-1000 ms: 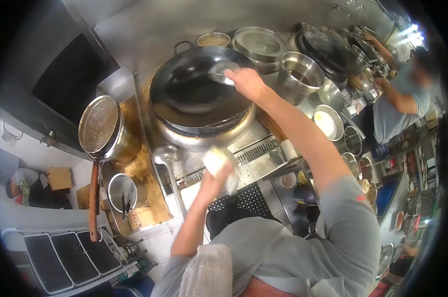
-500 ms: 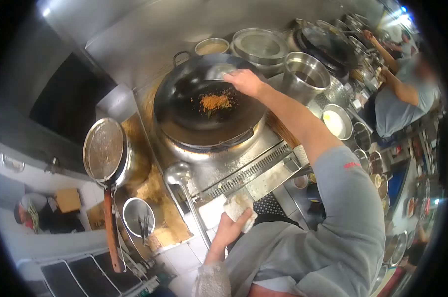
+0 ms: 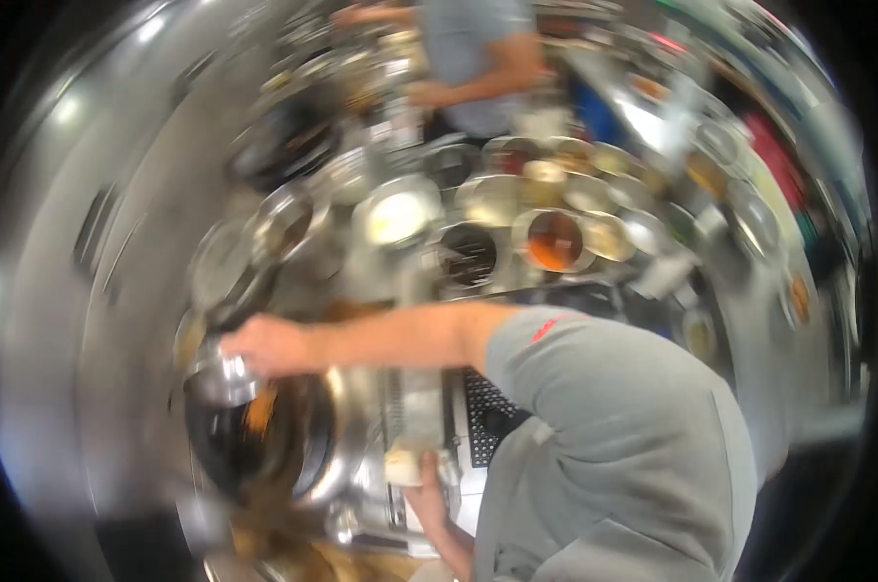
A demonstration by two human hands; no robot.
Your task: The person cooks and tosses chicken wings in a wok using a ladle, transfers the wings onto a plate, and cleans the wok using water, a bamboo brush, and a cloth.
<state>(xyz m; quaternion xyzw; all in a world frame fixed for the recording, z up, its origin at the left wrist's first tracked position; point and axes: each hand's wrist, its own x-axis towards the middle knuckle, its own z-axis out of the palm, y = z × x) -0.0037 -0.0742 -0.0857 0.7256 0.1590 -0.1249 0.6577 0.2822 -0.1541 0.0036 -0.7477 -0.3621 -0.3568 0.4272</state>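
The whole view is smeared by motion. My right hand (image 3: 264,346) grips a small metal bowl (image 3: 223,376) over the black wok (image 3: 227,441) at the lower left. Orange food bits (image 3: 260,409) lie in the wok just below the bowl. Closer to my body, my left hand (image 3: 427,485) is closed round a pale folded cloth (image 3: 403,468). A metal ladle (image 3: 347,527) lies beside the wok, left of the cloth.
Several metal containers stand beyond my right arm, one with orange-red liquid (image 3: 552,242), one with white contents (image 3: 397,215). A metal pot (image 3: 288,221) stands beyond the wok. A co-worker in grey (image 3: 478,68) stands at the top.
The view has swung right, toward the containers and the co-worker. Orange bits came into the wok between the earlier frames. The bowl and the cloth are still in my hands.
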